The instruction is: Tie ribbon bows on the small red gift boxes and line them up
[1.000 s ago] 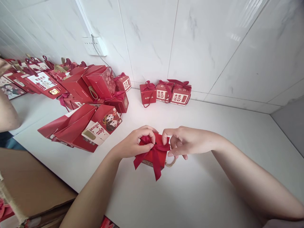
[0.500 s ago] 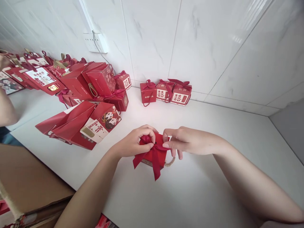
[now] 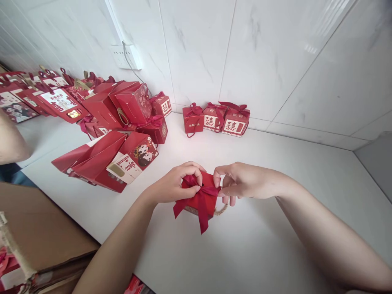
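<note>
A small red gift box (image 3: 209, 206) stands on the white table in front of me, with a dark red ribbon (image 3: 202, 212) tied in a bow across its top. Two ribbon tails hang over the near side. My left hand (image 3: 180, 183) pinches the bow close to its knot, thumb against forefinger. On the other side, my right hand (image 3: 239, 181) grips the bow's right loop between thumb and fingers. A twisted cord handle (image 3: 221, 210) sticks out at the box's right, partly behind my right fingers.
Three red boxes with ribbons (image 3: 216, 118) stand by the tiled wall. Many red gift boxes (image 3: 107, 104) are piled at the left, near a wall socket (image 3: 126, 56). A cardboard carton (image 3: 39, 228) sits at the lower left. Another person's arm (image 3: 12, 139) reaches in at the left edge.
The whole view has shifted slightly, so things sit a little further right. My right hand has drawn the ribbon loop slightly outward; my left hand keeps its pinch by the knot.
</note>
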`<state>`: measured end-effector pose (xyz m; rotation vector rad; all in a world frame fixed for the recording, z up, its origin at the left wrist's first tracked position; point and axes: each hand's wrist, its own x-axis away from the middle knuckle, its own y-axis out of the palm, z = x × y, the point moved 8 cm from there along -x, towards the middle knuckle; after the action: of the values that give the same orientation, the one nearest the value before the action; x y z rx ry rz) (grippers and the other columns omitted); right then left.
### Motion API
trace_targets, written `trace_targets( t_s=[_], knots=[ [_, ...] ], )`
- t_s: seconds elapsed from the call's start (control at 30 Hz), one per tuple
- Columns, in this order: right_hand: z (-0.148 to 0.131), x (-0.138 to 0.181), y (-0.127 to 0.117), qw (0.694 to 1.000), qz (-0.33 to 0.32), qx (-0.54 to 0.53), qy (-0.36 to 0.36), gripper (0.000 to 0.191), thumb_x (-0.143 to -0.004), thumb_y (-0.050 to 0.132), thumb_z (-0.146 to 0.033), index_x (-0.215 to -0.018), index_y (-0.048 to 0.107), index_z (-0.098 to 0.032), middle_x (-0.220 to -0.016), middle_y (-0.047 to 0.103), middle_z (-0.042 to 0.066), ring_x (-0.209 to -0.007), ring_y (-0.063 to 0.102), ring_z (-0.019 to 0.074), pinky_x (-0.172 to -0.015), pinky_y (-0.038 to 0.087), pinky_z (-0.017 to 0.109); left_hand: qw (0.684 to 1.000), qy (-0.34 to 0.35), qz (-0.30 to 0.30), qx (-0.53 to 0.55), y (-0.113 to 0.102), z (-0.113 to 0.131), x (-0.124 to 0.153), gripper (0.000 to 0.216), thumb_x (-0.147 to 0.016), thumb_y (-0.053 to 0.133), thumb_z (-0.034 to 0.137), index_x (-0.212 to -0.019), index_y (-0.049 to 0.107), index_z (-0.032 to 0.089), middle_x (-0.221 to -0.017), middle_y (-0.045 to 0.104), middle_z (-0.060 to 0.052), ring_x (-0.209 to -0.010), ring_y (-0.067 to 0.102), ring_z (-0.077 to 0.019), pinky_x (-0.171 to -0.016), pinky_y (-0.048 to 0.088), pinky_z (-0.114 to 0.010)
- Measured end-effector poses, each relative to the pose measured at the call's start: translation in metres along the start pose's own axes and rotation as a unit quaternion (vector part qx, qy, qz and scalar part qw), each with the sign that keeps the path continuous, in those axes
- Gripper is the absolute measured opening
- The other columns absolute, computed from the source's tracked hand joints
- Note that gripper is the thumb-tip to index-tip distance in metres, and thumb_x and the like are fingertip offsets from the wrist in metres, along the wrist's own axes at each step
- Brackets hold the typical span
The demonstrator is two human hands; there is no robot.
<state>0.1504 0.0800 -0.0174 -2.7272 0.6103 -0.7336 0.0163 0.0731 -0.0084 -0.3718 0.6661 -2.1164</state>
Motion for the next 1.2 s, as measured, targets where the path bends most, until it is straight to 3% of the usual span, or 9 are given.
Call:
trace_targets(
  t_s=[0.17, 0.37, 0.47, 0.63, 0.87, 1.07, 1.2],
  knots=[
    [-0.004, 0.002, -0.004, 0.998, 0.018, 0.052, -0.023, 0.010, -0.086, 0.060, -0.026, -0.092, 0.054, -0.021, -0.088, 0.072, 0.003, -0.073, 0.068, 0.0186, -0.058, 0.046, 0.024, 1.000, 0.007, -0.003, 0.001, 0.000, 0.000, 0.000, 0.009, -0.081, 0.055, 0.013, -0.087, 0.059, 0.020, -0.116, 0.057, -0.004, -0.106, 0.056, -0.0176, -0.091, 0.044, -0.029],
    [-0.014, 0.009, -0.006, 0.994, 0.039, 0.092, -0.040, 0.012, -0.098, 0.042, -0.031, -0.098, 0.052, -0.023, -0.090, 0.071, 0.001, -0.073, 0.070, 0.0182, -0.065, 0.047, 0.027, 1.000, 0.003, -0.011, 0.003, 0.001, 0.000, 0.000, 0.009, -0.082, 0.054, 0.015, -0.087, 0.059, 0.020, -0.117, 0.057, -0.005, -0.108, 0.056, -0.0191, -0.092, 0.045, -0.031],
    [-0.015, 0.009, -0.007, 0.993, 0.058, 0.092, -0.047, 0.011, -0.097, 0.046, -0.034, -0.099, 0.049, -0.024, -0.085, 0.070, 0.000, -0.069, 0.070, 0.0182, -0.061, 0.046, 0.027, 1.000, 0.000, -0.008, 0.001, 0.000, 0.000, 0.000, 0.009, -0.082, 0.054, 0.015, -0.088, 0.060, 0.020, -0.118, 0.057, -0.005, -0.105, 0.057, -0.0186, -0.090, 0.046, -0.031],
    [-0.006, 0.004, 0.000, 0.998, 0.013, 0.053, -0.017, 0.020, -0.093, 0.056, -0.040, -0.092, 0.050, -0.022, -0.083, 0.071, 0.001, -0.066, 0.069, 0.0179, -0.057, 0.047, 0.025, 1.000, 0.009, -0.004, -0.003, 0.000, 0.000, 0.000, 0.008, -0.082, 0.055, 0.015, -0.087, 0.060, 0.020, -0.116, 0.058, -0.004, -0.106, 0.057, -0.0181, -0.091, 0.045, -0.030],
    [-0.004, -0.003, 0.003, 0.997, -0.031, -0.058, -0.038, 0.031, -0.093, 0.055, -0.050, -0.090, 0.048, -0.020, -0.081, 0.072, 0.004, -0.062, 0.068, 0.0165, -0.056, 0.049, 0.025, 1.000, 0.009, -0.001, -0.004, 0.000, -0.001, 0.000, 0.007, -0.083, 0.055, 0.017, -0.086, 0.061, 0.019, -0.115, 0.059, -0.005, -0.105, 0.057, -0.0192, -0.090, 0.046, -0.032],
    [0.005, -0.008, -0.012, 0.995, -0.015, -0.078, -0.053, 0.039, -0.089, 0.059, -0.056, -0.091, 0.046, -0.019, -0.072, 0.070, 0.003, -0.058, 0.067, 0.0157, -0.055, 0.048, 0.024, 1.000, 0.002, -0.012, -0.003, 0.001, -0.001, -0.001, 0.006, -0.084, 0.055, 0.018, -0.084, 0.060, 0.019, -0.117, 0.058, -0.006, -0.110, 0.056, -0.0210, -0.092, 0.045, -0.032],
    [0.006, -0.010, -0.011, 0.995, -0.038, -0.078, -0.058, 0.039, -0.087, 0.063, -0.055, -0.094, 0.052, -0.018, -0.074, 0.070, 0.004, -0.061, 0.068, 0.0159, -0.057, 0.049, 0.024, 1.000, 0.004, -0.012, 0.002, 0.000, 0.001, 0.000, 0.005, -0.085, 0.056, 0.021, -0.086, 0.060, 0.019, -0.118, 0.058, -0.006, -0.112, 0.055, -0.0211, -0.096, 0.044, -0.034]
  ],
)
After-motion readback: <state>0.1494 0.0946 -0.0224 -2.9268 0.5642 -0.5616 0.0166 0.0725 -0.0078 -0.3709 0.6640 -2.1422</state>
